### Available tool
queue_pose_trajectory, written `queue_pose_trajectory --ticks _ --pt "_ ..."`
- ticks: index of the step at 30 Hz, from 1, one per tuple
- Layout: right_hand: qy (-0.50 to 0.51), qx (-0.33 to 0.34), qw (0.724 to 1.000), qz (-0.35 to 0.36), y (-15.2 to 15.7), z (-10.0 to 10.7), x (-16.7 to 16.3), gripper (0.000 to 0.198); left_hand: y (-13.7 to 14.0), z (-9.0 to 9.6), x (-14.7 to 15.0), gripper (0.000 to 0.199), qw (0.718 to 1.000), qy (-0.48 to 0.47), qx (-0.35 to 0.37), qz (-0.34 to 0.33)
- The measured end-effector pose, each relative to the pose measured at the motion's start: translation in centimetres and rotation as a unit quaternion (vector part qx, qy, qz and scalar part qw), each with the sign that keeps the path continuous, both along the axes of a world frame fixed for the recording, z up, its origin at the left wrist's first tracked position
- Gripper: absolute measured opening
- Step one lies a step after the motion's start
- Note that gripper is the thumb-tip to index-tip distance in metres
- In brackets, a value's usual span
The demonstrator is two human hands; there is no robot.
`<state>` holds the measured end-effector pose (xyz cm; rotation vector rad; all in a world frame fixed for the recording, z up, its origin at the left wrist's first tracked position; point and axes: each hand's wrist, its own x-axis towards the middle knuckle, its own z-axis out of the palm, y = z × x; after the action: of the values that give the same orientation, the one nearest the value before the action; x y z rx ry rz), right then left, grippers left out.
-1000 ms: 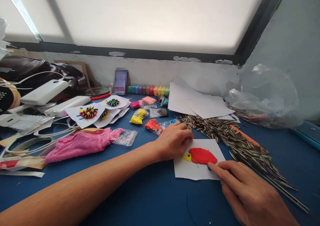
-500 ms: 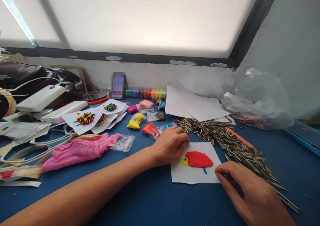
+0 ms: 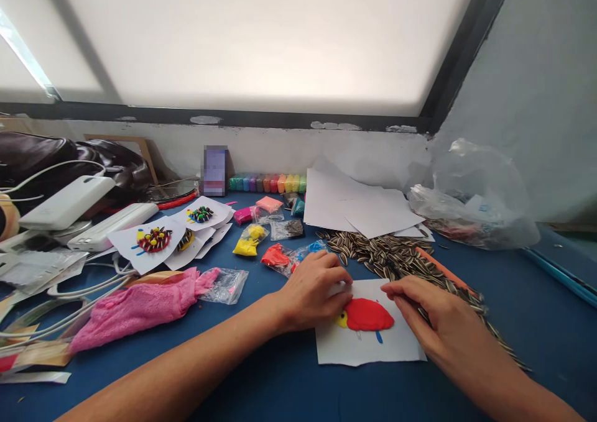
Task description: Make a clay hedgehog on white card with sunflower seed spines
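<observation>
A small white sheet of paper (image 3: 368,353) lies in front of me. On it is a flat red clay body (image 3: 368,314) with a yellow clay head (image 3: 342,319), a black eye and a blue leg (image 3: 379,337). My left hand (image 3: 317,290) rests on the sheet's upper left corner, fingers curled down and thumb beside the yellow head. Over the upper right part of the sheet, my right hand (image 3: 436,319) has thumb and forefinger pinched together; whatever is between them is too small to make out. Striped sunflower seeds (image 3: 387,251) lie heaped behind the right hand.
Bags of yellow clay (image 3: 249,240) and red clay (image 3: 275,257) lie beyond my left hand. Finished seed pictures (image 3: 149,242) and a pink cloth (image 3: 140,310) are at left. Blank paper (image 3: 345,201), a phone (image 3: 214,170) and a plastic bag (image 3: 476,204) stand at the back.
My right hand has moved left and away from me, from the sheet's right edge to over its upper right part. The left hand stays at the corner, its thumb nearer the yellow head.
</observation>
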<state>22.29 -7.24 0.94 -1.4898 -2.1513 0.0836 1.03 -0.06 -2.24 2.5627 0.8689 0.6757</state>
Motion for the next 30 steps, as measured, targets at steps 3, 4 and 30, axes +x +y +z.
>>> queue_pose_trajectory --ticks 3,4,30 --pt "0.013 -0.002 1.0 -0.012 0.7 -0.2 -0.3 0.022 0.1 0.1 -0.1 0.013 1.0 -0.001 -0.008 -0.007" --pt "0.017 -0.001 1.0 -0.016 0.7 -0.5 -0.2 0.022 0.1 0.1 -0.1 0.013 1.0 -0.002 -0.009 -0.009" --pt "0.018 -0.008 1.0 -0.005 0.1 -1.9 0.9 0.021 0.5 -0.7 -0.3 0.019 0.999 -0.041 -0.032 -0.018"
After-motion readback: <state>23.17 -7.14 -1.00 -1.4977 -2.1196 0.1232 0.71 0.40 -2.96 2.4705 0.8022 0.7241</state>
